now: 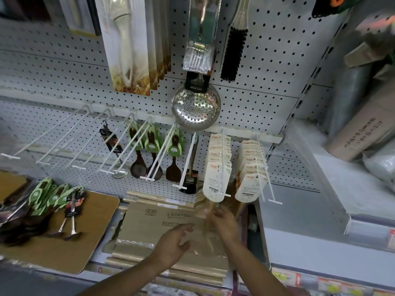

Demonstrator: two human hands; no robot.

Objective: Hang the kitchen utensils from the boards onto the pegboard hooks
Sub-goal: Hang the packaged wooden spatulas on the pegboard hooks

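My right hand (224,223) grips a blurred pale wooden utensil (206,210) just below the white-carded packs (215,180) hanging on a pegboard hook. My left hand (173,242) hovers beside it with fingers relaxed, holding nothing, over a stack of packaged bamboo boards (154,218). To the left, a brown board (85,233) carries dark wooden spoons with green cards (42,197) and steel ladles (71,216). The white pegboard (245,99) holds long white hooks (53,135), several of them bare at the left.
Dark wooden spoons (139,165), a spatula (174,167), a steel skimmer (195,105), a black brush (233,52) and boxed items hang on the pegboard. A white shelf (333,189) with wrapped goods juts out at the right.
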